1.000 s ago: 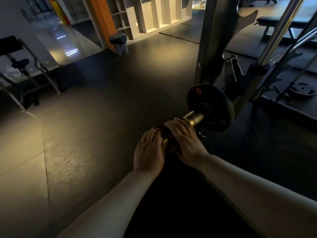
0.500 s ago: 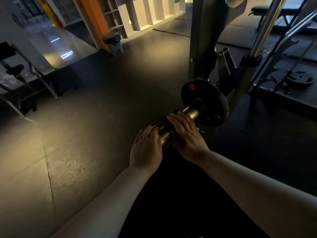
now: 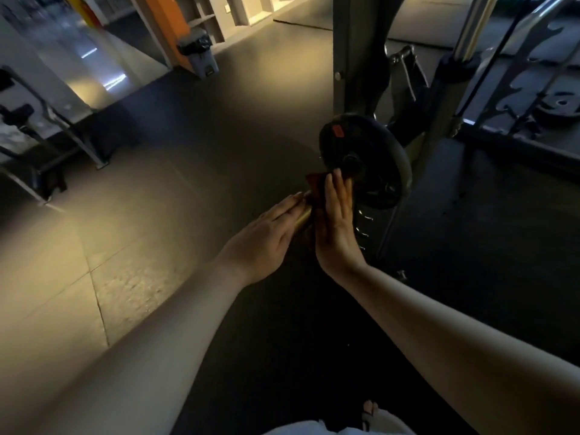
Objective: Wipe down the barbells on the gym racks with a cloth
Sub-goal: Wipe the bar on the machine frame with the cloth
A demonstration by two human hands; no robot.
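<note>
A brass-coloured barbell sleeve (image 3: pixel 302 217) sticks out towards me from a black weight plate (image 3: pixel 373 158) on the rack. A dark red cloth (image 3: pixel 315 187) lies over the sleeve close to the plate. My right hand (image 3: pixel 337 227) presses the cloth against the sleeve's right side with straight fingers, fingertips near the plate's hub. My left hand (image 3: pixel 266 237) lies flat along the left side of the sleeve, fingers straight, touching it. Most of the sleeve is hidden between the two hands.
The grey rack upright (image 3: pixel 357 51) stands just behind the plate, with chrome guide rods (image 3: pixel 474 23) and hooks to the right. A loose plate (image 3: pixel 558 108) lies on the far right. A bin (image 3: pixel 199 53) and a bench frame (image 3: pixel 40 133) stand on the left.
My right hand slid forward along the sleeve to the plate, and its fingers went from curled over the bar to straight. The left hand flattened alongside. The camera tilted closer.
</note>
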